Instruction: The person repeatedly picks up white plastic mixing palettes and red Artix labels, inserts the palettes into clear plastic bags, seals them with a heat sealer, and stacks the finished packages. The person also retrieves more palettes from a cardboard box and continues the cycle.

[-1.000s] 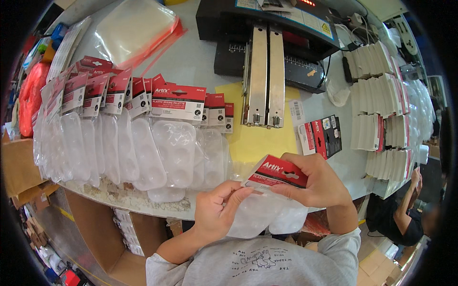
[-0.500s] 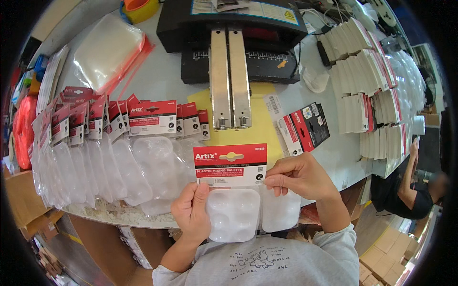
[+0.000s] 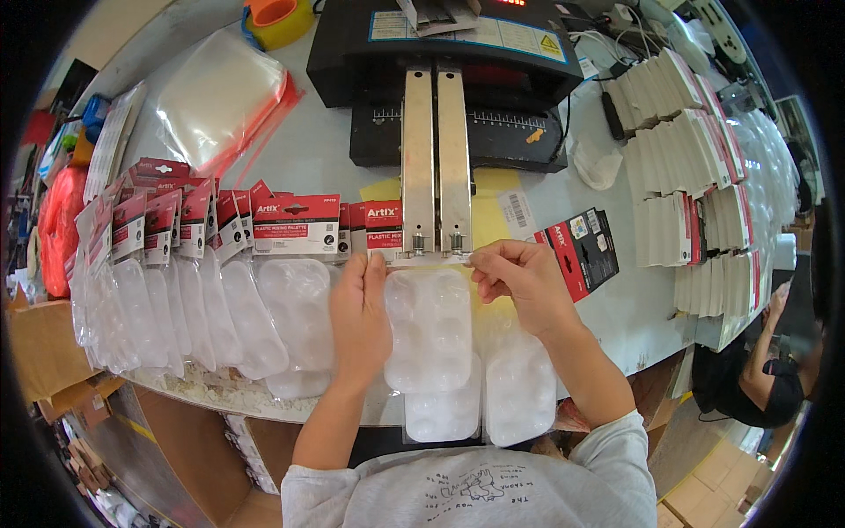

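Note:
A white plastic mixing palette [image 3: 429,334] in a clear bag lies in front of me. Its red and white header card [image 3: 384,220] is partly hidden under the two metal arms [image 3: 418,158] of a black machine. My left hand [image 3: 361,304] is closed on the left end of the card's lower edge, thumb on top. Pinched at the right end of that edge are the fingers of my right hand [image 3: 519,283]. Two more bagged palettes, one partly covered [image 3: 443,414] and one at the right [image 3: 519,392], hang over the table's front edge.
Several bagged palettes with red cards [image 3: 295,216] stand in a row at the left. Clear bags [image 3: 224,101] lie behind them. The black machine [image 3: 449,44] fills the back. A black and red card [image 3: 581,255] and stacked cards [image 3: 678,158] are at the right, with another person [image 3: 775,370] beyond.
Both hands have moved forward, carrying the header card under the metal arms. The bagged palette now lies higher up the table, uncovering another palette below it.

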Demonstrator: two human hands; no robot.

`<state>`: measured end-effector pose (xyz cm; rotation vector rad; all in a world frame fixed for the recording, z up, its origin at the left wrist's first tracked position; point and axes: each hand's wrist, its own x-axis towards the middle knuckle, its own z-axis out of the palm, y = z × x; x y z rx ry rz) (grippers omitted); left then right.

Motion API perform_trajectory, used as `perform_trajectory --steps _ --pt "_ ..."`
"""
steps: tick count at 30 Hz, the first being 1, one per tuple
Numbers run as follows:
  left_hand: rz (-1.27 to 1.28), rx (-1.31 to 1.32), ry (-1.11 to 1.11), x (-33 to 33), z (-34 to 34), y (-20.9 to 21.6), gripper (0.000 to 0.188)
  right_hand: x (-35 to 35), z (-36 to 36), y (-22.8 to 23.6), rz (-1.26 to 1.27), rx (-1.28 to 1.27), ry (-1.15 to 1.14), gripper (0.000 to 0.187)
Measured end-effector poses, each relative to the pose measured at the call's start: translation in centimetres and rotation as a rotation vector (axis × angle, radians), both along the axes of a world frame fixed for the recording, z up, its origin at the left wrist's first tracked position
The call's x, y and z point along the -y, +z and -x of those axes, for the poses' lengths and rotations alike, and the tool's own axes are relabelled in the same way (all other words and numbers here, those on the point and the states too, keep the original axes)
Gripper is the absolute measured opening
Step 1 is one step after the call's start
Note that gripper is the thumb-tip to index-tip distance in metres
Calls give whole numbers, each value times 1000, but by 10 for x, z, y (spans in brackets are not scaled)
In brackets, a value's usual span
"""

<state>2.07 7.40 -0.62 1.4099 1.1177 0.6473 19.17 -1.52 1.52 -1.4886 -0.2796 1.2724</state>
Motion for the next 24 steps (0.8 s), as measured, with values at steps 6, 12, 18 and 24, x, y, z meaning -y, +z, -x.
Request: perform_trajectory --steps 6,12,18,24 --pt "14 -28 -19 -9 -2 -11 28 7 -2 -12 -46 88 69 17" --pt "-210 -365 -210 11 46 14 21 34 -41 -3 253 1140 19 23" --pt "-501 -444 735 -94 181 134 34 82 -62 -49 646 1529 245 98" --pt "-951 -998 450 -151 194 147 35 79 -59 -54 497 1439 134 102"
